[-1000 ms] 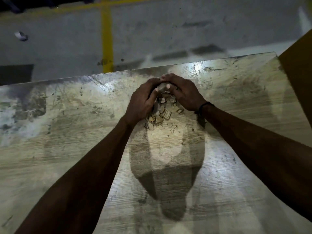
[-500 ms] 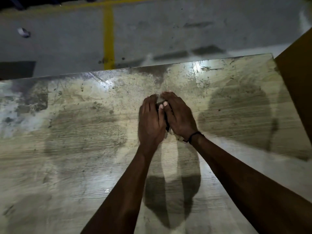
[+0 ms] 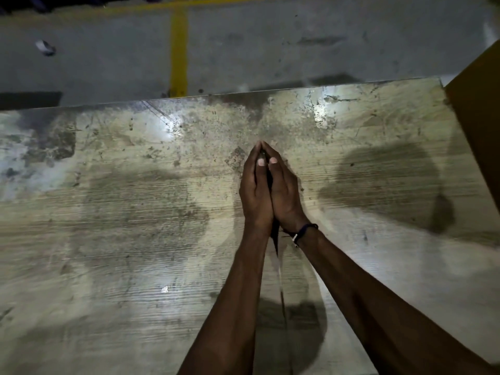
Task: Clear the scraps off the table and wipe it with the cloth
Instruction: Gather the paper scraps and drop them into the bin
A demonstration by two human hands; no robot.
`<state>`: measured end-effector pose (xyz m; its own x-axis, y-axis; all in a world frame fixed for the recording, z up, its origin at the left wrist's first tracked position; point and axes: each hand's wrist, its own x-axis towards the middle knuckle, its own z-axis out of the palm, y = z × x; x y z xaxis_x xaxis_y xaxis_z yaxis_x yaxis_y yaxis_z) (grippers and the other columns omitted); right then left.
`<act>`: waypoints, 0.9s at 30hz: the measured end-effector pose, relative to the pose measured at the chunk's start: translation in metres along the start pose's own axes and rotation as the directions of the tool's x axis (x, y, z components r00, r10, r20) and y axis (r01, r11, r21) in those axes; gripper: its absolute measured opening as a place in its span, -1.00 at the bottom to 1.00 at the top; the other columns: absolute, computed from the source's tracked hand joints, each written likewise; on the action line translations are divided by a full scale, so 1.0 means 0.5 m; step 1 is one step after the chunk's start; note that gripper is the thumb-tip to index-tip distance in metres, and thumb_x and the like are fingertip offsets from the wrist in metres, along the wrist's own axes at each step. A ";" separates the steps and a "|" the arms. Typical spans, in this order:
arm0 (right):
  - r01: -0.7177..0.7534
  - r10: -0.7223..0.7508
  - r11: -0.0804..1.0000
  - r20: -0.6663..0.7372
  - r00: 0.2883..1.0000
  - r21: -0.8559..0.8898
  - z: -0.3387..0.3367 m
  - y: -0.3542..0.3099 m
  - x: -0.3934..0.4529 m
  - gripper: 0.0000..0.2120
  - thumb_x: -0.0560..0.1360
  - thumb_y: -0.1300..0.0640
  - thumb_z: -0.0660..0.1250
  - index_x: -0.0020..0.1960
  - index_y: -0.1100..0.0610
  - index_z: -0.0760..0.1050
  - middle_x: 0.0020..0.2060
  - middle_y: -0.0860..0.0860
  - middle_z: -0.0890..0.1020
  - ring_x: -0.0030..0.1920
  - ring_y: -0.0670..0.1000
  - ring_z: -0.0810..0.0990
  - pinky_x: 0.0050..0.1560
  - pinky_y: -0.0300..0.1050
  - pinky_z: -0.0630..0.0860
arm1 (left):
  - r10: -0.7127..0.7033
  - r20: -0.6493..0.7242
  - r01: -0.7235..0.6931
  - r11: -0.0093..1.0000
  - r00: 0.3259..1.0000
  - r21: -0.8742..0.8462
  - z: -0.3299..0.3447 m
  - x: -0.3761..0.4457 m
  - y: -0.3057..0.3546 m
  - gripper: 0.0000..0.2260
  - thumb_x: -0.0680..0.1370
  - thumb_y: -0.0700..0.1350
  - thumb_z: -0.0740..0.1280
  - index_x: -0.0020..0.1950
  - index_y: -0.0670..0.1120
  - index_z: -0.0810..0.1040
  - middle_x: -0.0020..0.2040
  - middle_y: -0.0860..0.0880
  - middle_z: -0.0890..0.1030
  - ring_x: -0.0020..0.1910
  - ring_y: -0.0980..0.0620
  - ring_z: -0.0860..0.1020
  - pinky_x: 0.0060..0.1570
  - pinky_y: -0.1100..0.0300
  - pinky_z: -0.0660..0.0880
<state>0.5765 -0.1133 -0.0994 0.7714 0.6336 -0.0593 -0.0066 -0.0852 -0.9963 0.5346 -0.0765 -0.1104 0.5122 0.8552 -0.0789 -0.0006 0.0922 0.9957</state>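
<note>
The left hand (image 3: 255, 190) and right hand (image 3: 285, 190) are pressing together palm to palm above the table (image 3: 108, 239), cupping what appear to be the scraps (image 3: 262, 156) between them, only a sliver showing near the fingertips. The load is lying enclosed, its long axis running away from the person, equally near both hands. No cloth is showing; beyond the table's far edge lies the floor (image 3: 270, 50).

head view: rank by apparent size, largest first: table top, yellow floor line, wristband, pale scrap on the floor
1. table top
2. yellow floor line
3. and 4. wristband and pale scrap on the floor: they look alike, and the wristband is much nearer the camera, so unranked.
</note>
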 end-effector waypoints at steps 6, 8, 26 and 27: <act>-0.091 0.110 0.973 -0.078 0.991 0.213 0.015 0.010 -0.042 -0.61 0.78 0.13 0.05 0.52 0.17 0.45 0.47 0.01 0.53 0.47 -0.13 0.48 0.44 -0.27 0.40 | -0.143 -0.026 0.138 0.979 0.989 -0.149 -0.006 -0.037 0.006 -0.67 0.77 -0.10 0.19 0.52 -0.09 0.51 0.44 0.02 0.58 0.37 0.25 0.54 0.35 0.26 0.50; -0.100 0.119 0.968 -0.074 0.990 0.230 0.014 0.010 -0.068 -0.63 0.78 0.15 0.08 0.52 0.17 0.45 0.47 0.01 0.53 0.46 -0.13 0.48 0.41 -0.30 0.41 | -0.182 -0.030 0.174 0.967 0.983 -0.186 -0.014 -0.061 0.009 -0.67 0.76 -0.09 0.21 0.51 -0.09 0.53 0.43 0.03 0.59 0.37 0.25 0.55 0.30 0.31 0.49; -0.321 0.316 0.916 0.058 0.947 0.242 0.029 -0.042 -0.479 -0.68 0.75 0.16 0.16 0.45 0.10 0.52 0.39 -0.10 0.60 0.39 -0.18 0.55 0.30 -0.36 0.47 | -0.439 -0.193 0.371 0.876 0.877 -0.306 -0.171 -0.448 0.069 -0.76 0.74 -0.11 0.24 0.36 0.05 0.59 0.23 0.19 0.65 0.23 0.32 0.60 0.09 0.41 0.54; -0.327 0.317 0.917 0.082 0.945 0.228 0.036 -0.048 -0.507 -0.67 0.74 0.16 0.17 0.46 0.12 0.52 0.39 -0.09 0.60 0.39 -0.17 0.55 0.29 -0.37 0.46 | -0.448 -0.208 0.371 0.870 0.870 -0.324 -0.188 -0.475 0.074 -0.76 0.74 -0.11 0.24 0.36 0.05 0.59 0.25 0.19 0.65 0.23 0.30 0.61 0.08 0.41 0.54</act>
<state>0.3695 -0.2579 -0.0614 0.6747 0.6345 -0.3770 -0.4039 -0.1102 -0.9082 0.3321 -0.2283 -0.0593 0.2670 0.8085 -0.5244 -0.0888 0.5625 0.8220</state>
